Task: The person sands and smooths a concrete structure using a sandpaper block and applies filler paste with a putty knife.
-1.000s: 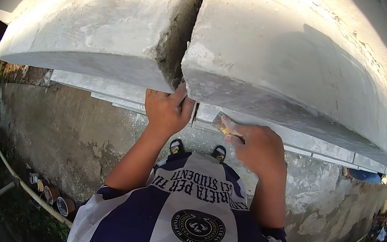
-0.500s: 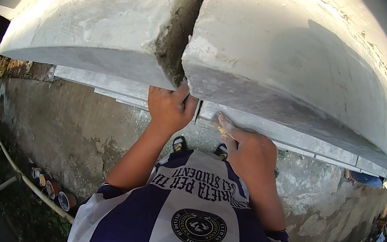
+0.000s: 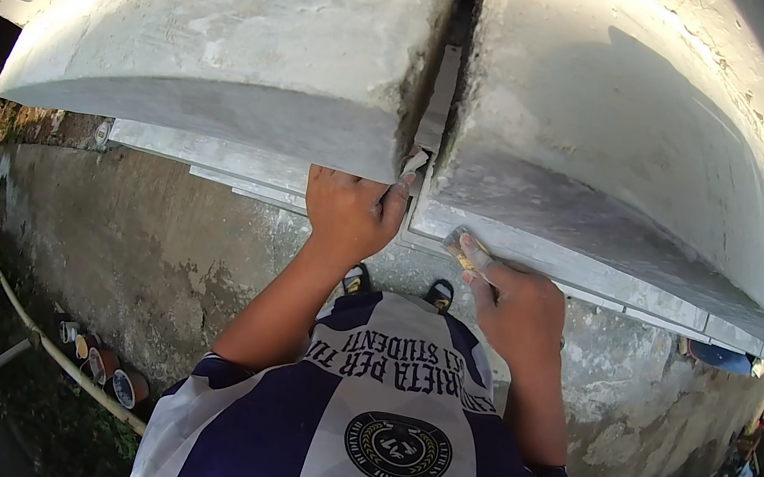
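Two thick pale grey slabs, a left slab (image 3: 233, 45) and a right slab (image 3: 620, 126), curve across the upper view with a narrow rough-edged gap between them. My left hand (image 3: 351, 214) is at the left slab's lower edge beside the gap. Its thumb points up into the opening, against a small pale piece (image 3: 417, 159); the other fingertips are hidden behind the slab. Below the right slab, my right hand (image 3: 521, 306) pinches a small flat grey piece with a yellow part (image 3: 458, 241). That piece overlaps a lower grey ledge (image 3: 539, 255) in this view.
Weathered paving (image 3: 156, 213) stretches below the slabs, and my feet in sandals (image 3: 440, 294) stand on it. At lower left, several pots (image 3: 129, 386) sit near a long pale pipe (image 3: 71, 374). A blue object (image 3: 725, 357) lies under the ledge at right.
The gap between the slabs appears farther right and more straight through, showing a paler surface beyond. Both hands have shifted slightly right, and the pale piece by my left thumb has come into view.
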{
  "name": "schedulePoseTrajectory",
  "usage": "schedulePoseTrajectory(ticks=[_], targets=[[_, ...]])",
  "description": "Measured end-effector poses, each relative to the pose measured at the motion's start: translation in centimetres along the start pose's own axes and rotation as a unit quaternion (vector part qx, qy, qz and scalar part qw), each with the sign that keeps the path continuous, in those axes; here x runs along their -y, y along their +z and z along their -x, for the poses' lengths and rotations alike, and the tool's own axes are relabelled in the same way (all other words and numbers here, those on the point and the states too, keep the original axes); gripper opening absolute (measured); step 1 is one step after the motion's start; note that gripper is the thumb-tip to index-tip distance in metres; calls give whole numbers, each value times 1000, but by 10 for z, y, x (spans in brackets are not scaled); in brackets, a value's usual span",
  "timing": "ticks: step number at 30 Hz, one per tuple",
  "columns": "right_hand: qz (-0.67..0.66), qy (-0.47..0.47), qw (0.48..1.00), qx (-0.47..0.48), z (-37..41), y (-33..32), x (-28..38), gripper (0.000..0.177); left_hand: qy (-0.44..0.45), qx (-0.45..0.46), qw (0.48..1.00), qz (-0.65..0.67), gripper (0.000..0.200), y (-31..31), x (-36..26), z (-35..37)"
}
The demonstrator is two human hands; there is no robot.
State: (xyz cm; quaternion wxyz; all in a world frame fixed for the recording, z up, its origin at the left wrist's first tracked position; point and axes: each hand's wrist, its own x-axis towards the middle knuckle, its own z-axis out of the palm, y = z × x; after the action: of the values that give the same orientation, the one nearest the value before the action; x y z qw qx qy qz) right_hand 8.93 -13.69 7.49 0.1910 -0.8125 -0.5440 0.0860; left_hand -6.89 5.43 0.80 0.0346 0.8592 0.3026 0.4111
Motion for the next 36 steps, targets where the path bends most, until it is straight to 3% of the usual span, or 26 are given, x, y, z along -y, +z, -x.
schedulePoseTrajectory(ticks=[5,8,11,14,17,20,26,29,32,36], targets=[[-29,-12,999,-24,-11,0,16,33,18,-16,1000,1,21,-2,-2,-7],[-40,97,994,22,7,-17,5,19,3,-4,1000,7,25,-2,-3,-5],[-4,132,991,14,22,-25,-17,19,-10,8,1000,-11,26,-1,-1,-3],[43,68,997,16,8,-27,1,22,-1,-1,1000,-13,23,-1,-4,-6],[-2,11,999,35,-18,-2,20,15,10,-5,1000,5,23,-1,-4,-5],[-9,31,998,54,-28,1,30,28,14,-14,1000,8,22,-3,-2,-7],[-27,106,990,89,-13,-34,-1,29,-40,26,999,17,25,3,2,3],[4,63,990,127,-22,-33,-1,28,-41,24,999,20,27,4,3,5],[-3,-34,994,107,-40,-15,19,27,-47,21,998,27,27,5,2,4],[26,-64,990,120,-47,-19,30,27,-46,13,998,33,27,3,0,1]])
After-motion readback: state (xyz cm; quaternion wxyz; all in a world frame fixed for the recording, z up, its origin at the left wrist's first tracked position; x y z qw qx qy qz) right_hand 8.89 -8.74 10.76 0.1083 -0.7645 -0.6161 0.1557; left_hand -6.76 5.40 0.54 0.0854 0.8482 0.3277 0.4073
